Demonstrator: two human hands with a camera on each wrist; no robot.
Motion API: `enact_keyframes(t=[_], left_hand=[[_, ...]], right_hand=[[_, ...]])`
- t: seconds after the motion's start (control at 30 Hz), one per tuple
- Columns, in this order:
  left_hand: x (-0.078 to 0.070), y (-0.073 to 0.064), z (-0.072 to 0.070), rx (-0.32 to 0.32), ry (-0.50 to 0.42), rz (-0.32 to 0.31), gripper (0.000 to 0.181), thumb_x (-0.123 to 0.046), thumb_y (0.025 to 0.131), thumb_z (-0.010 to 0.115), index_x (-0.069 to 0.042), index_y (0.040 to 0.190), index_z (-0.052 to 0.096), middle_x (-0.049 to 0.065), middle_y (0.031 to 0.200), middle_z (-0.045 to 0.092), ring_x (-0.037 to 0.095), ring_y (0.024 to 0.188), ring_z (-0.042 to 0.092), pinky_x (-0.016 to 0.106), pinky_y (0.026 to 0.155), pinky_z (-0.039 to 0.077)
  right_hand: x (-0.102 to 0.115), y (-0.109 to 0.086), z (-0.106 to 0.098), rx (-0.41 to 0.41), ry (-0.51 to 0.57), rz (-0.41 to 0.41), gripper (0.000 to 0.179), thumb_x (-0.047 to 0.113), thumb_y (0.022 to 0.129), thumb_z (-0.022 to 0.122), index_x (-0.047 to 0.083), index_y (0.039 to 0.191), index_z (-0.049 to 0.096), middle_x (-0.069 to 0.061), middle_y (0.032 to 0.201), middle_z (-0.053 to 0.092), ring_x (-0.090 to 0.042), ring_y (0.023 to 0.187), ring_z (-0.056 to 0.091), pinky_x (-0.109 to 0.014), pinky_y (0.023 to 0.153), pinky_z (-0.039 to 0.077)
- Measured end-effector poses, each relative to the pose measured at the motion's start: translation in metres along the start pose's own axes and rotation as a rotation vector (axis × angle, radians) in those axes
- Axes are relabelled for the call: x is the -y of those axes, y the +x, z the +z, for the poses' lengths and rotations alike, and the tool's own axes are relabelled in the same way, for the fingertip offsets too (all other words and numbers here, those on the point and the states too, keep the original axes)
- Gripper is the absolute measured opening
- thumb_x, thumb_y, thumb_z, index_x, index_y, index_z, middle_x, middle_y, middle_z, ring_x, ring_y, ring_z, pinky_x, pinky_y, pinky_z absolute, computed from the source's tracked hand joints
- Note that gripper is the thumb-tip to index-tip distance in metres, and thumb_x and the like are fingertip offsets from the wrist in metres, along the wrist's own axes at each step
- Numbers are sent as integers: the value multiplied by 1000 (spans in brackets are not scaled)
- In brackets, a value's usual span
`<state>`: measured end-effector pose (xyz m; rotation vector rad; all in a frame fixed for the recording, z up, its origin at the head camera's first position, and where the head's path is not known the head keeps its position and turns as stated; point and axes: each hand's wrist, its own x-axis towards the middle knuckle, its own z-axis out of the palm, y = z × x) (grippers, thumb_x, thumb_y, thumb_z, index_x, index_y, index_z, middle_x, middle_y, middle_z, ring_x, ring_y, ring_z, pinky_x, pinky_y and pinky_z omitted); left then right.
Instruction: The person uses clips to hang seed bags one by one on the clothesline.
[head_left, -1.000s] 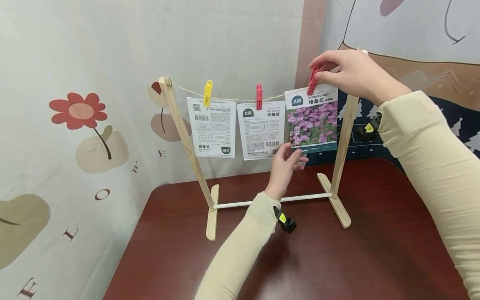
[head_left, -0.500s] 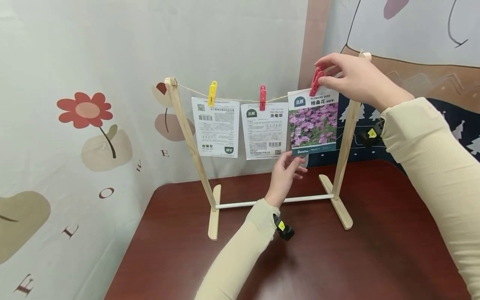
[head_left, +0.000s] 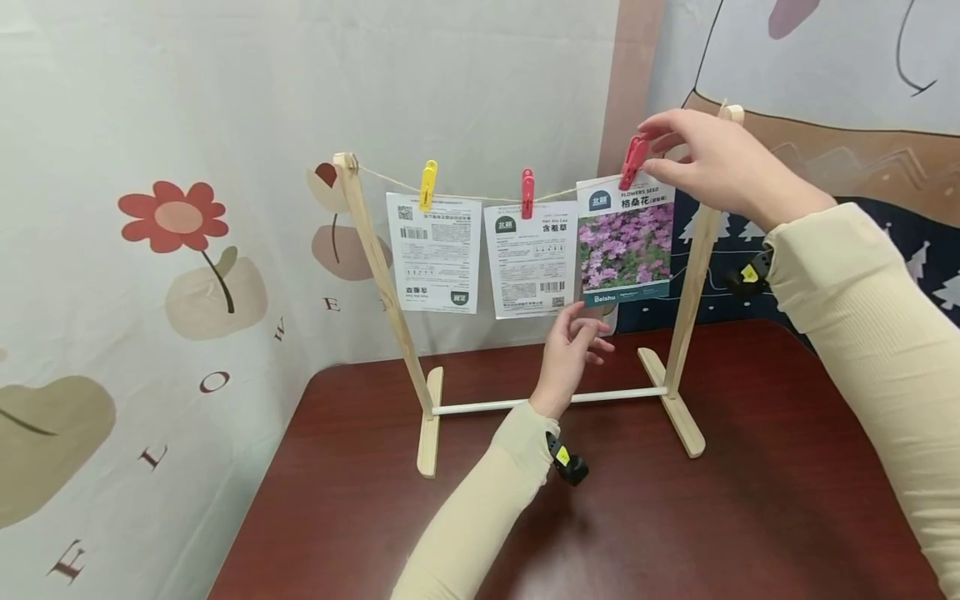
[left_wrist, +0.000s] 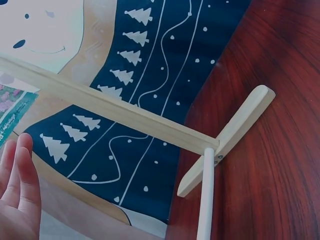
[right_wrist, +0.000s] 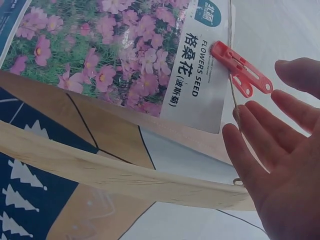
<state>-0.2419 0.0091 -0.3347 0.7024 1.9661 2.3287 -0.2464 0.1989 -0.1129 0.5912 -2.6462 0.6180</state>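
A flower seed packet point(head_left: 626, 246) with pink blossoms hangs from the string, held at its top by a red clothespin point(head_left: 633, 162). Beside that clothespin is my right hand point(head_left: 712, 158), its thumb and fingers spread apart; the right wrist view shows a gap between the thumb and the clothespin point(right_wrist: 242, 67). My left hand point(head_left: 567, 354) is just below the packet's lower edge, fingers loosely bent and holding nothing. In the left wrist view its fingers point(left_wrist: 22, 175) lie apart from the packet's corner point(left_wrist: 17, 112).
Two white seed packets hang further left, one under a yellow clothespin point(head_left: 428, 185), the other under a red clothespin point(head_left: 527, 193). A wooden stand with a left post point(head_left: 375, 250), right post point(head_left: 695, 283) and white crossbar point(head_left: 472, 407) stands on the dark red table point(head_left: 675, 517).
My right hand's fingers have parted and let go of the red clothespin, drawing slightly right. My left hand has come away from the packet's bottom edge. The packet stays hanging.
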Motion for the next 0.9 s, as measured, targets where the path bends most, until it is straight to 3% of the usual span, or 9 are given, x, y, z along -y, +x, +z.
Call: enact_keyframes(t=[0.33,0.5,0.63,0.9], left_hand=[[-9,-1,-2,32,5,43,40,-20,95,44,-10,133,36,23,105,57,35,82,61,51,70,48],[-12,-2,-7,36,28,48,38,-18,94,45,-12,131,39,19,104,59,36,83,60,54,72,46],[-13,-3,-14,11,56,42,37,-20,94,46,-12,129,41,12,101,61,38,84,59,53,72,47],[-19,-4,-27,-13,95,50,37,-15,94,45,-4,129,40,13,101,61,36,81,61,47,66,50]], right_hand=[[0,-1,4,12,-25,-23,56,30,92,47,9,139,27,-18,133,39,-34,122,35,-53,97,28],[-1,-5,7,-4,-39,-20,56,29,92,48,9,140,27,-18,134,36,-38,116,40,-54,93,32],[-1,-7,10,-9,-61,-25,58,29,91,48,11,141,24,-17,138,31,-43,107,47,-55,88,36],[-2,-8,11,0,-108,-46,60,26,91,48,12,142,19,-18,141,27,-41,114,39,-56,95,27]])
